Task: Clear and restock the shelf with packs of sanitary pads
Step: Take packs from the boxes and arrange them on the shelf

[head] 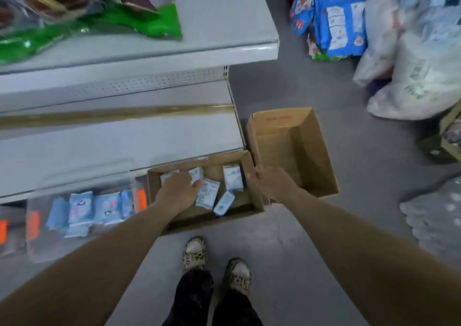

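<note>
On the floor [299, 251] at the shelf's [124, 146] right end, the left grip [179, 191] curls round packs [208, 193] in the box [207, 219], and the right grip [269, 183] pinches its rim. An overfull handful may slip.

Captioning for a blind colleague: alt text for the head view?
A person's left hand reaches onto small pad packs in a cardboard box on the floor beside white shelving; the right hand grips a cardboard edge between it and an empty box.
</note>
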`<action>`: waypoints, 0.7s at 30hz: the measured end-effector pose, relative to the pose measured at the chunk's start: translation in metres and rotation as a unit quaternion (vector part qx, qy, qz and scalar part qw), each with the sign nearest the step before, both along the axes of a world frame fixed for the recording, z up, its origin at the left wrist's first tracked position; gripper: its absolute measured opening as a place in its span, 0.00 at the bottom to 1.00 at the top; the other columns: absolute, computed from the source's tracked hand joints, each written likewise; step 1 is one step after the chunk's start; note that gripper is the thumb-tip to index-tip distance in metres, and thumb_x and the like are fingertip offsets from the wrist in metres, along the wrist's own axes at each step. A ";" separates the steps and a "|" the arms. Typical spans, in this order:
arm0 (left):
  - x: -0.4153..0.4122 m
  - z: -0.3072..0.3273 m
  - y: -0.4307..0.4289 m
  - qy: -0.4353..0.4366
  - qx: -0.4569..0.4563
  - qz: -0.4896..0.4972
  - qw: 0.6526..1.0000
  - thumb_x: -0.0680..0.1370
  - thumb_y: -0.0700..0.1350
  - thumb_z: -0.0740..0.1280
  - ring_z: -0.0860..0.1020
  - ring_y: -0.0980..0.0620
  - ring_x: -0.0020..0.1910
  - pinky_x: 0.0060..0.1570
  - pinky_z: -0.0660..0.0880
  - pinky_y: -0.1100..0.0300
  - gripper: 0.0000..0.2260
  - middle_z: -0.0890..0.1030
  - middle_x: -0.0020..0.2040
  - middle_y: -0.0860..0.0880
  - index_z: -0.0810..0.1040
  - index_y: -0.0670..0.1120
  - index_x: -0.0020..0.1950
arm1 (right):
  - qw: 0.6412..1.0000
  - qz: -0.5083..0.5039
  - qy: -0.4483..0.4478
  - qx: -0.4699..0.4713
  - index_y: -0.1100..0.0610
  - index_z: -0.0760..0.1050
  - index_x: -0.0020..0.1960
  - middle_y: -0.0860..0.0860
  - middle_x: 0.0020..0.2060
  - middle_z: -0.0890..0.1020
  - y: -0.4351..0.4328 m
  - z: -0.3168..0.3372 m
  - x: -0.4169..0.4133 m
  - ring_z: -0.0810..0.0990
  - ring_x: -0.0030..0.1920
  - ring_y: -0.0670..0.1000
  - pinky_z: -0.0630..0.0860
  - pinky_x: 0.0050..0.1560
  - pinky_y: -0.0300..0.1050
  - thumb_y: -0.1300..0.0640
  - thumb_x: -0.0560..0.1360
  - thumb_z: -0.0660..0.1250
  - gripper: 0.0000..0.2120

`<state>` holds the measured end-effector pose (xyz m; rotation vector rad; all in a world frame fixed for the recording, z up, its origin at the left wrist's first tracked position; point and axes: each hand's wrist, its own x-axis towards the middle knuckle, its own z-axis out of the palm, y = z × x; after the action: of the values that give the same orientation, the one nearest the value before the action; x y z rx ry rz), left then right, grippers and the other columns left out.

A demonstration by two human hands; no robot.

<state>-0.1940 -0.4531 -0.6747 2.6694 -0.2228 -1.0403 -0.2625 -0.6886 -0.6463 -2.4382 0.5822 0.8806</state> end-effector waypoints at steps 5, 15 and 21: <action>-0.038 -0.109 0.014 0.087 0.013 0.070 0.994 0.84 0.54 0.58 0.78 0.39 0.58 0.54 0.72 0.53 0.21 0.73 0.41 0.49 0.77 0.38 0.63 | 0.997 -0.016 0.052 0.060 0.55 0.74 0.53 0.49 0.43 0.77 0.014 -0.133 -0.017 0.76 0.46 0.51 0.67 0.35 0.39 0.45 0.84 0.57 0.14; -0.044 -0.333 0.014 0.144 -0.052 0.279 0.948 0.80 0.64 0.61 0.79 0.43 0.56 0.49 0.69 0.56 0.26 0.81 0.55 0.44 0.79 0.43 0.61 | 0.940 -0.261 0.088 0.200 0.51 0.69 0.73 0.51 0.67 0.76 0.032 -0.341 -0.009 0.76 0.62 0.52 0.74 0.66 0.56 0.45 0.79 0.68 0.25; -0.044 -0.430 0.008 0.159 -0.155 0.375 0.900 0.70 0.67 0.70 0.77 0.46 0.63 0.58 0.74 0.52 0.38 0.77 0.66 0.48 0.69 0.47 0.74 | 0.912 -0.317 0.093 0.244 0.48 0.59 0.79 0.53 0.74 0.67 0.044 -0.426 -0.001 0.71 0.70 0.56 0.74 0.67 0.56 0.45 0.76 0.71 0.36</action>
<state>-0.2378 -0.4452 -1.1042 1.9632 0.6089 -1.0252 -0.2635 -0.6442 -1.0720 -1.5758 1.0080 0.8449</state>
